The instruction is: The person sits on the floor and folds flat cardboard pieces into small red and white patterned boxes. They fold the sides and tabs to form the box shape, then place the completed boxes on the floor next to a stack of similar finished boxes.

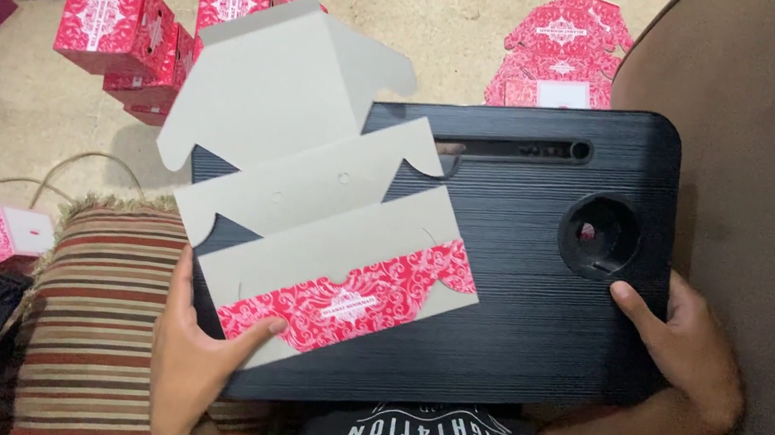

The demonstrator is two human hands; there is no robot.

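Now left hand (191, 357) pinches flat box blank (310, 197); right hand (686, 355) steadies tray (523, 257).

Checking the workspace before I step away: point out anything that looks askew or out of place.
The flat carton blank lies tilted across the black lap desk, its upper flaps overhanging the far-left corner. The left hand pinches its near edge; the right hand grips the desk's right edge. Nothing looks damaged.

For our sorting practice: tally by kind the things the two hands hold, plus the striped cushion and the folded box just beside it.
unfolded box blank, in the left hand: 1
black lap tray, held by the right hand: 1
striped cushion: 1
folded red box: 1
Total: 4
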